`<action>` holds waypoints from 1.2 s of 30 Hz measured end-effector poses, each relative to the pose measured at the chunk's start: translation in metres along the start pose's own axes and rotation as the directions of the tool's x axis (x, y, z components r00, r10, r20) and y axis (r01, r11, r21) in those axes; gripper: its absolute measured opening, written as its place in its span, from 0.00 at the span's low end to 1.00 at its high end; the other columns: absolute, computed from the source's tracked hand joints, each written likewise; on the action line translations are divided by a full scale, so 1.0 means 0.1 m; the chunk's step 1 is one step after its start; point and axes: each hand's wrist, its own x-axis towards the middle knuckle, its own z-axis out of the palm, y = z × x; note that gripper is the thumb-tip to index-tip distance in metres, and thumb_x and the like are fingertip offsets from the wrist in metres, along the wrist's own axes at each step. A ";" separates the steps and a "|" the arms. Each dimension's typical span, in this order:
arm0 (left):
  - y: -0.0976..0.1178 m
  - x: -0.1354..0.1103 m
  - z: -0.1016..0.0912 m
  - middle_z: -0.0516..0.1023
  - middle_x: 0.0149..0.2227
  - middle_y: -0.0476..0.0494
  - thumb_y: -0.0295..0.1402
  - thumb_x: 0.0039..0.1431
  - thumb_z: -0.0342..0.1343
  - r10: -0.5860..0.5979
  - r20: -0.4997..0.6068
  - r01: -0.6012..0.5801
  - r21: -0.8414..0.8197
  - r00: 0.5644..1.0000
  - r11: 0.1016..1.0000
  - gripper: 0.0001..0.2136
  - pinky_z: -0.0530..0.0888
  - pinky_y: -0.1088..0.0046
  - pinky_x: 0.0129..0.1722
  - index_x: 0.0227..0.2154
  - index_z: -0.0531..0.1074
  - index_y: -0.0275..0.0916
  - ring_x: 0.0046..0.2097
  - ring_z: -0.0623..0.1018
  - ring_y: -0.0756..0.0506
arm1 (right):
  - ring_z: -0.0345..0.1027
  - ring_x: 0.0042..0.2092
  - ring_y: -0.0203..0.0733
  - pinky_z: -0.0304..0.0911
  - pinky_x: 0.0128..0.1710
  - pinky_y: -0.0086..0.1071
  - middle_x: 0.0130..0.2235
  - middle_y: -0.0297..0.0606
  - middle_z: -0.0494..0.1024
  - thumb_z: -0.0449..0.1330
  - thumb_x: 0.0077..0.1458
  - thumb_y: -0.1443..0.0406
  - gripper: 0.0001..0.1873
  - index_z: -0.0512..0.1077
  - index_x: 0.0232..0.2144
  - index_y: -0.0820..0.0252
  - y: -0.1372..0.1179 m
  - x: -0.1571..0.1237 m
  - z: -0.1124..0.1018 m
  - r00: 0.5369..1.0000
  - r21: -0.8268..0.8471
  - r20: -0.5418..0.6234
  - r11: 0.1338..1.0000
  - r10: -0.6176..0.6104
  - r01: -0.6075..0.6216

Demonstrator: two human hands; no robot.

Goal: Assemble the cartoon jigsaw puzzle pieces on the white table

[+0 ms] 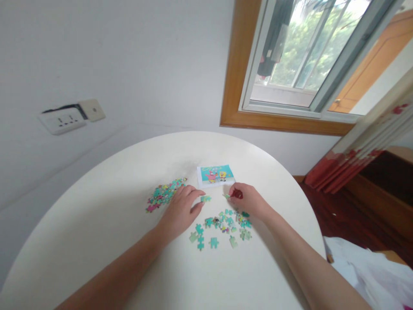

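Two bare hands rest over a round white desk [206, 277]; take the green puzzle bit [205, 198] lying flat between them as the clock's centre. The left hand [184, 209] comes in from 8 o'clock, its thumb and index fingers parted around the near end of that bit; whether they press on it I cannot tell. At 3 o'clock the right hand [249, 200] has its fingers closed in a pinch on a pale green piece [226, 196], just apart from the bit. Loose pieces [214, 243], mostly teal and green, scatter from 4 round to 7 o'clock, some overlapping. A mixed pile [165, 193] with teal, pink and yellow lies at 9 o'clock, just beyond the left hand. The picture card [215, 175], showing a pink figure and a yellow one on teal, lies at 1 o'clock. Further off, a wood-framed window [290, 64] stands towards 1 o'clock and a wall socket [64, 120] at 10.
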 end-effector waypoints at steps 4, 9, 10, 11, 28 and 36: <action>-0.01 0.01 0.01 0.71 0.40 0.42 0.30 0.60 0.52 0.009 0.013 -0.009 -0.001 1.000 1.000 0.10 0.68 0.60 0.47 0.44 0.73 0.41 0.45 0.70 0.40 | 0.65 0.29 0.33 0.59 0.30 0.25 0.27 0.30 0.73 0.57 0.45 0.73 0.07 0.69 0.29 0.59 0.01 0.02 0.00 1.000 0.078 -0.013 0.997 0.027 -0.026; -0.01 0.01 -0.01 0.70 0.39 0.42 0.30 0.60 0.51 0.021 0.020 -0.020 -0.004 1.000 1.000 0.11 0.68 0.60 0.47 0.44 0.73 0.40 0.44 0.70 0.40 | 0.68 0.31 0.34 0.61 0.31 0.25 0.28 0.32 0.74 0.55 0.44 0.74 0.09 0.70 0.30 0.60 0.12 0.01 -0.18 0.994 0.176 0.009 0.978 0.109 -0.109; -0.01 0.01 -0.01 0.70 0.39 0.42 0.30 0.61 0.51 0.022 0.018 -0.022 -0.002 1.000 1.000 0.11 0.68 0.60 0.47 0.44 0.73 0.40 0.44 0.70 0.40 | 0.68 0.31 0.35 0.61 0.31 0.25 0.27 0.32 0.74 0.56 0.44 0.73 0.08 0.70 0.30 0.60 0.16 0.00 -0.24 0.992 0.208 0.029 0.970 0.127 -0.130; 0.00 0.01 -0.01 0.70 0.39 0.41 0.30 0.61 0.51 0.023 0.017 -0.023 0.000 1.000 1.000 0.11 0.68 0.60 0.47 0.44 0.73 0.40 0.44 0.70 0.40 | 0.69 0.30 0.35 0.61 0.31 0.26 0.26 0.32 0.74 0.56 0.45 0.72 0.08 0.70 0.30 0.60 0.20 -0.02 -0.29 0.988 0.234 0.054 0.960 0.146 -0.155; 0.00 0.01 0.00 0.70 0.40 0.42 0.30 0.60 0.51 0.014 0.014 -0.014 0.008 1.000 1.000 0.10 0.67 0.60 0.47 0.43 0.73 0.39 0.44 0.70 0.40 | 0.66 0.32 0.34 0.62 0.36 0.28 0.35 0.38 0.74 0.58 0.48 0.74 0.13 0.77 0.36 0.59 -0.07 -0.19 -0.42 0.996 -0.161 0.068 0.984 -0.063 0.074; -0.01 0.00 0.01 0.70 0.39 0.42 0.30 0.60 0.52 0.017 0.003 -0.017 -0.006 1.000 1.000 0.10 0.67 0.61 0.47 0.43 0.73 0.41 0.44 0.70 0.40 | 0.68 0.37 0.37 0.63 0.40 0.29 0.41 0.41 0.71 0.59 0.50 0.74 0.18 0.76 0.43 0.60 -0.34 -0.27 -0.12 0.915 -0.160 0.312 0.936 -0.254 0.314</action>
